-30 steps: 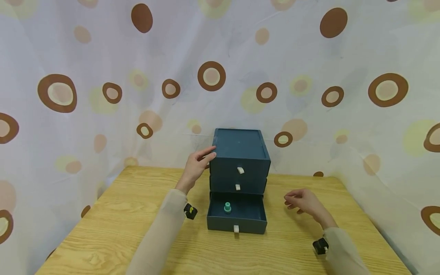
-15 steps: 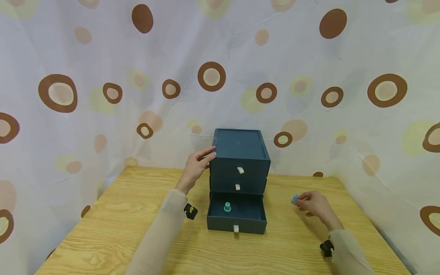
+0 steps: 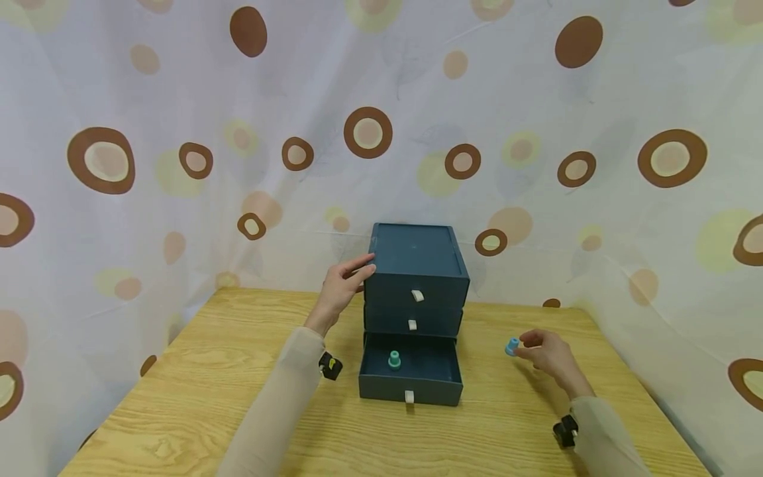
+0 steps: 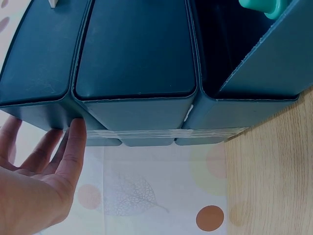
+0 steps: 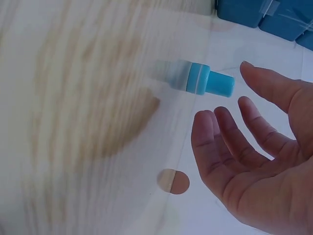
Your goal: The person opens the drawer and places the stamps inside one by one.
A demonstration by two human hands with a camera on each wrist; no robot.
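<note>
A dark blue three-drawer box (image 3: 415,252) stands on the table, its bottom drawer (image 3: 381,387) pulled out. Inside that drawer, toward the left, a small teal stepped knob-like piece (image 3: 394,360) stands upright. My left hand (image 3: 341,288) rests its fingertips against the box's upper left side; the left wrist view has the fingers (image 4: 72,147) straight on the side wall. To the right of the box, a light blue piece of like shape (image 3: 512,346) stands on the table. Beside it is my right hand (image 3: 550,354), thumb and fingers spread apart around its top, not touching in the right wrist view (image 5: 219,83).
White pull tabs (image 3: 417,295) mark the drawer fronts. The wooden table (image 3: 197,371) reaches out on both sides of the box. Behind hangs a cloth (image 3: 310,79) printed with circles. Clear tape (image 4: 161,133) runs along the drawer box's side.
My right hand has shifted slightly right and its fingers have parted. The light blue piece, out of sight one second ago, now shows on the table. My left hand and the drawer stay put.
</note>
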